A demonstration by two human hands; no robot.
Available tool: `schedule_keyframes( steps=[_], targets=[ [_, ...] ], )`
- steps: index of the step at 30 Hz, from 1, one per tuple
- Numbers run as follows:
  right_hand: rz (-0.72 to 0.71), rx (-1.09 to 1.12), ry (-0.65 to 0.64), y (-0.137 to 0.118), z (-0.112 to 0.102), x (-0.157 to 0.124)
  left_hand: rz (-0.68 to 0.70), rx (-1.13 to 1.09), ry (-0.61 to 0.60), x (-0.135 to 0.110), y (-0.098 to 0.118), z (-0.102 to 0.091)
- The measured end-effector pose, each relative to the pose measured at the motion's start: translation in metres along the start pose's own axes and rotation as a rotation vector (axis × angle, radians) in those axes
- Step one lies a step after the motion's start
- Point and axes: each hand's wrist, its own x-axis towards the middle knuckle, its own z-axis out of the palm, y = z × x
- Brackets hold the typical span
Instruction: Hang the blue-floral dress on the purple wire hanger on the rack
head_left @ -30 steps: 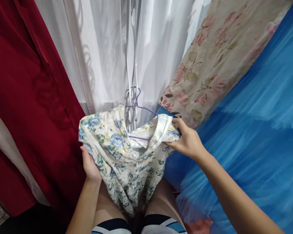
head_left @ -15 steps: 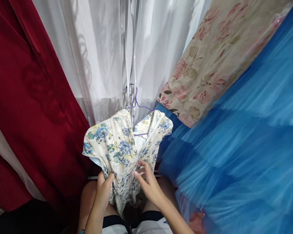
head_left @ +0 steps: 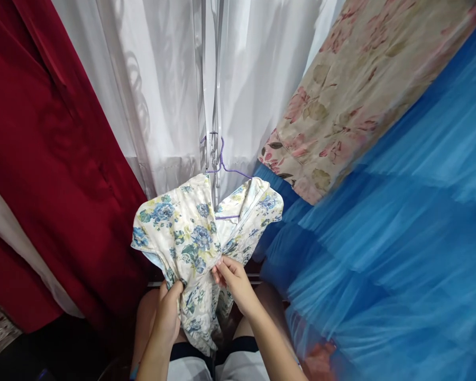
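A white garment with blue flowers point(head_left: 182, 233) hangs on a thin purple wire hanger point(head_left: 223, 166) among other hanging clothes. My left hand point(head_left: 168, 315) grips the lower left front of the floral garment, fingers closed round the cloth. My right hand point(head_left: 232, 278) pinches the front edge near the middle, just below the open neck. The two hands are close together at the garment's front opening. My knees show below, under the hem.
A dark red garment point(head_left: 43, 159) hangs at the left. Sheer white fabric point(head_left: 162, 84) hangs behind the floral garment. A beige cloth with pink flowers point(head_left: 353, 90) and a blue tulle skirt point(head_left: 400, 254) fill the right side.
My right hand left the garment's right shoulder and came down to its front middle. My left hand moved from the left sleeve to the lower front. The garment now hangs narrower.
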Motion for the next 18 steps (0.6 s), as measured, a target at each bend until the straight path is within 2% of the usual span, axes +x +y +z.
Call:
schedule_keyframes(
  steps=[2, 3, 7, 9, 10, 14, 15, 18],
  targets=[
    [0.028, 0.096, 0.040, 0.005, 0.003, -0.006, -0.018, -0.072, 0.061, 0.001, 0.006, 0.004],
    [0.036, 0.127, 0.062, 0.008, 0.004, -0.009, 0.026, -0.092, 0.103, 0.003, 0.007, 0.004],
    [0.053, 0.106, 0.124, 0.018, 0.007, -0.024, 0.425, 0.059, 0.325, 0.011, -0.003, 0.001],
    [0.057, 0.087, 0.126, 0.018, 0.006, -0.030, 0.537, 0.179, 0.341, 0.005, -0.010, 0.007],
    [0.052, 0.079, 0.125, 0.016, 0.005, -0.033, 0.540, 0.215, 0.266, -0.001, -0.012, 0.013],
    [0.000, 0.024, 0.112, 0.001, 0.000, -0.038, 0.358, 0.180, -0.256, -0.025, -0.013, 0.044],
    [-0.010, 0.013, 0.105, -0.003, 0.000, -0.039, 0.331, 0.167, -0.320, -0.028, -0.013, 0.051],
    [-0.002, 0.009, 0.090, -0.009, -0.001, -0.041, 0.351, 0.208, -0.366, -0.026, -0.016, 0.059]
  ],
)
